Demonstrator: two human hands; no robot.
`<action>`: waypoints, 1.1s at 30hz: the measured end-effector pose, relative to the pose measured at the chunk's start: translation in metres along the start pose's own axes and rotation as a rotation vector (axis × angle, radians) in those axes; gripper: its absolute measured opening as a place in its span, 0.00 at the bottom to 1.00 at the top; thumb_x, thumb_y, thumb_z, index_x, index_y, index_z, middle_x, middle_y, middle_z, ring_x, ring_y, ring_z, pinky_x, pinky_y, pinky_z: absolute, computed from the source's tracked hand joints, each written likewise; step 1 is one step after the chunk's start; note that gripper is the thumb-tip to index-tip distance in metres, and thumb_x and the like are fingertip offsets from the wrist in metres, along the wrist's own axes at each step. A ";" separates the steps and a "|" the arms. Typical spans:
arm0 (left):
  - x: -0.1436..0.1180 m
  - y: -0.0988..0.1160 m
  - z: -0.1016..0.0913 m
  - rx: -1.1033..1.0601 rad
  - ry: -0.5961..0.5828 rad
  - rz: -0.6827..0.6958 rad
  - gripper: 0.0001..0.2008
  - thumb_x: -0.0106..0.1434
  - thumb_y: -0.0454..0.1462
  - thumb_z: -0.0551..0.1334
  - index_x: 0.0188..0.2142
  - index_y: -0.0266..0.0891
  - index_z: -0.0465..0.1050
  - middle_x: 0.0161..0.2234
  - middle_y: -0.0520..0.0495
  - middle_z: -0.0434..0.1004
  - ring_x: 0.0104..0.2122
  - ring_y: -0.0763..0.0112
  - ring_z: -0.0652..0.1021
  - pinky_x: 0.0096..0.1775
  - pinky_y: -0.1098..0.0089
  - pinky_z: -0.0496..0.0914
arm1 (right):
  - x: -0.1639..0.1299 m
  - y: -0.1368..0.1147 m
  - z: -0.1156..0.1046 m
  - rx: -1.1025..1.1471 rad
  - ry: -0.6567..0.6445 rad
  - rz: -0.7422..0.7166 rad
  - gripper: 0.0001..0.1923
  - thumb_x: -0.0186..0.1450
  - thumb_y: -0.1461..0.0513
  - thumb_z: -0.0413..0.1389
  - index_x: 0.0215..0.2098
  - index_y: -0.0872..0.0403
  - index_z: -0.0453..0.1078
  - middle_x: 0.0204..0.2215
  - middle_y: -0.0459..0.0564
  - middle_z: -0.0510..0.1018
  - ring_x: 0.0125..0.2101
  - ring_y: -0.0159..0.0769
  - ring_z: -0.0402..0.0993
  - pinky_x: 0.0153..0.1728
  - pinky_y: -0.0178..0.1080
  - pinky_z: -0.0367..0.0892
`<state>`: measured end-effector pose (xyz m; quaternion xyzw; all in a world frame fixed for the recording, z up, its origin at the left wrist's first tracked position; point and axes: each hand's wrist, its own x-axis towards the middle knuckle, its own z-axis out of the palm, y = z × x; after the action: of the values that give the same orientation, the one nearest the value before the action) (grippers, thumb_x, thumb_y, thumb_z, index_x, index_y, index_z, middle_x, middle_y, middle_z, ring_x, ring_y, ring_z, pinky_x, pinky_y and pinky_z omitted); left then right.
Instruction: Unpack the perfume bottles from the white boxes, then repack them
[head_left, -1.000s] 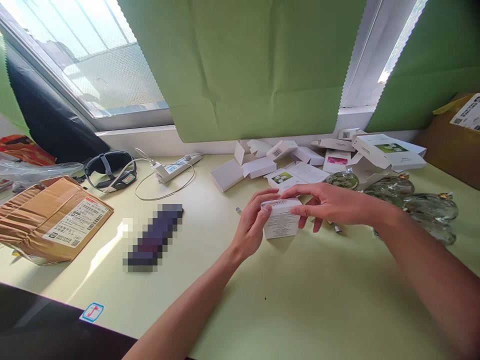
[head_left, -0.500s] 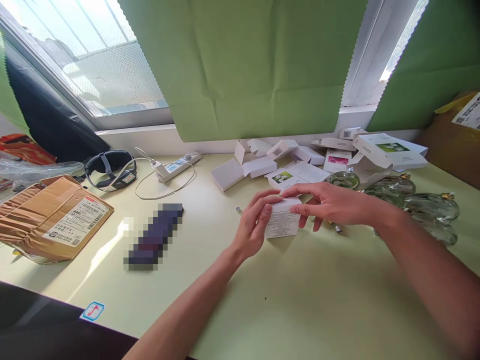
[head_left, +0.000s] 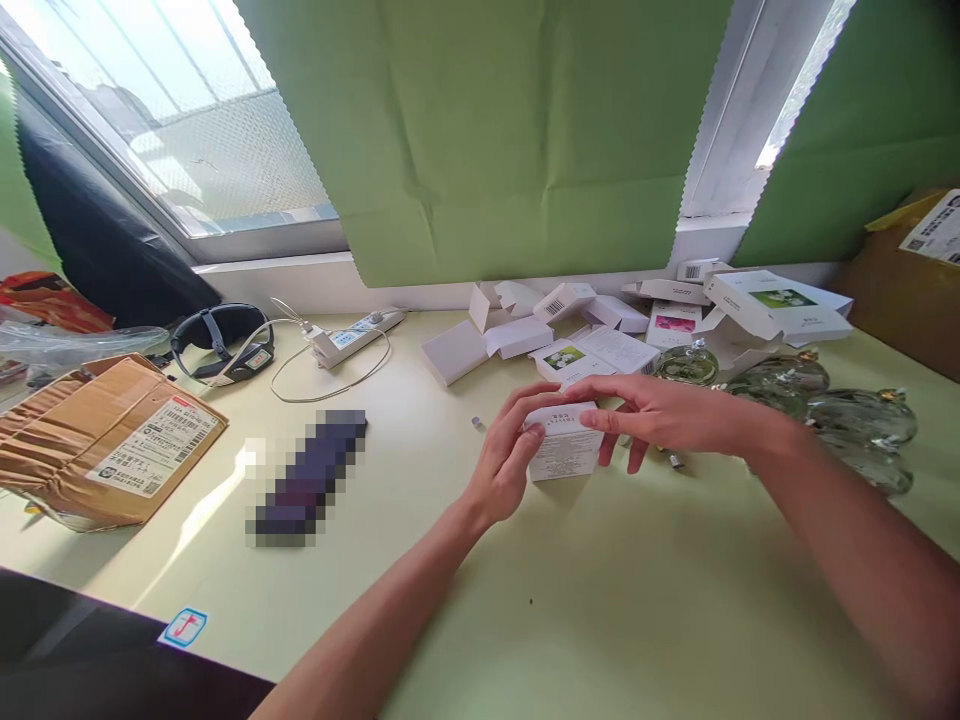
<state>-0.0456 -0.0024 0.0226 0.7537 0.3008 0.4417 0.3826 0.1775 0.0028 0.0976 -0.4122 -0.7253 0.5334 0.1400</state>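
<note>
A small white printed carton (head_left: 564,455) stands upright on the table between my hands. My left hand (head_left: 504,465) wraps its left side, with the thumb on the front edge and the fingers along the far side. At the right, my right hand (head_left: 649,412) grips the top right edge with its thumb, and its index finger reaches across the back of the top. The carton's top face, with printed lettering, shows between the thumbs. Just behind lies an opened white box (head_left: 600,352) with a flower picture.
Several glass bottles (head_left: 862,420) lie to the right, beside a heap of white boxes (head_left: 780,305). A brown parcel (head_left: 161,440), a blurred dark flat object (head_left: 311,480), a power strip (head_left: 356,335) with a cable and a black strapped headset (head_left: 223,342) are on the left.
The carton's top has tipped toward me or flattened, so more of its lettering shows. Both hands have stayed almost in place, with the right thumb still on the top edge.
</note>
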 end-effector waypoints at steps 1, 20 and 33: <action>0.000 0.000 0.001 -0.024 0.001 -0.014 0.17 0.70 0.39 0.50 0.55 0.47 0.69 0.61 0.47 0.63 0.57 0.59 0.67 0.51 0.63 0.65 | 0.000 0.001 0.000 0.015 -0.008 0.021 0.25 0.68 0.46 0.50 0.61 0.42 0.61 0.56 0.51 0.70 0.40 0.38 0.79 0.32 0.40 0.80; -0.004 0.003 0.009 -0.216 0.051 -0.240 0.19 0.70 0.44 0.50 0.59 0.48 0.60 0.60 0.46 0.65 0.58 0.58 0.67 0.48 0.64 0.67 | 0.002 -0.002 0.005 0.001 0.034 0.108 0.27 0.68 0.43 0.48 0.60 0.45 0.60 0.44 0.53 0.76 0.39 0.40 0.79 0.23 0.33 0.75; -0.002 0.001 0.009 -0.305 0.007 -0.336 0.19 0.69 0.42 0.50 0.58 0.50 0.60 0.59 0.48 0.67 0.50 0.60 0.72 0.47 0.63 0.66 | 0.004 0.002 0.005 0.024 -0.006 0.105 0.30 0.66 0.41 0.50 0.61 0.42 0.58 0.47 0.52 0.75 0.39 0.40 0.79 0.20 0.32 0.74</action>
<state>-0.0385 -0.0076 0.0195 0.6250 0.3530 0.4148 0.5593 0.1727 0.0025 0.0925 -0.4465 -0.6965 0.5498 0.1146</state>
